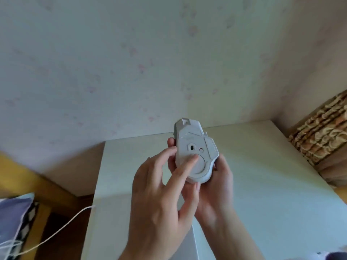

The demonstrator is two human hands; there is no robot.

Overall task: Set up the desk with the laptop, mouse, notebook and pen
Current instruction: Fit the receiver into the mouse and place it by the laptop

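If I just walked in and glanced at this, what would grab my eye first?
Most likely the white mouse, turned belly-up in mid-air at the centre, above the pale desk. The right hand cradles it from below, while the left hand touches a fingertip to its underside. After that, the patterned wicker basket at the right edge and a white cable trailing off at lower left.

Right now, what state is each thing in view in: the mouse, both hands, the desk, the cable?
mouse: upside down, held above the desk, underside facing the camera
right hand: cradles the mouse from beneath, fingers curled round its edges
left hand: fingers extended, one fingertip on the mouse's underside
desk: white; laptop, notebook and pen not identifiable in view
white cable: loose, draped off the desk's left edge
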